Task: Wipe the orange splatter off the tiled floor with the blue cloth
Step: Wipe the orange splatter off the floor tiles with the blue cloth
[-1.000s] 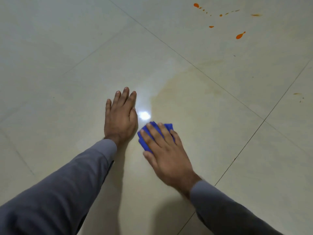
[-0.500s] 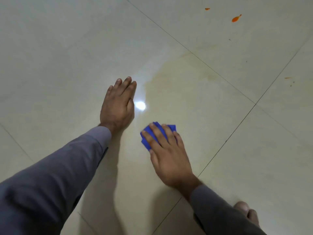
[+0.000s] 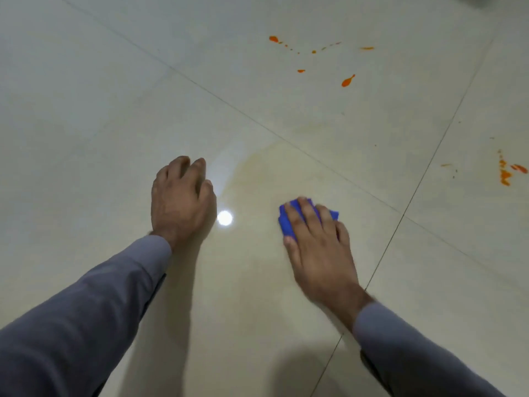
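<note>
Blue cloth (image 3: 287, 222) bunched flat on the tiled floor (image 3: 114, 110), pinned under the right hand (image 3: 317, 247), fingers (image 3: 307, 213) spread over it and pressing down rather than clenched. Just right of a bright light reflection (image 3: 224, 218). Left hand (image 3: 180, 202) just left of that reflection, grasping nothing, fingers curled with tips on the tile. Faint yellowish smear (image 3: 272, 167) beyond the cloth. Orange splatter (image 3: 347, 81) well beyond the cloth, across a grout line; more orange spots (image 3: 505, 174) far right of it. Grey sleeves (image 3: 100, 305) on both arms.
</note>
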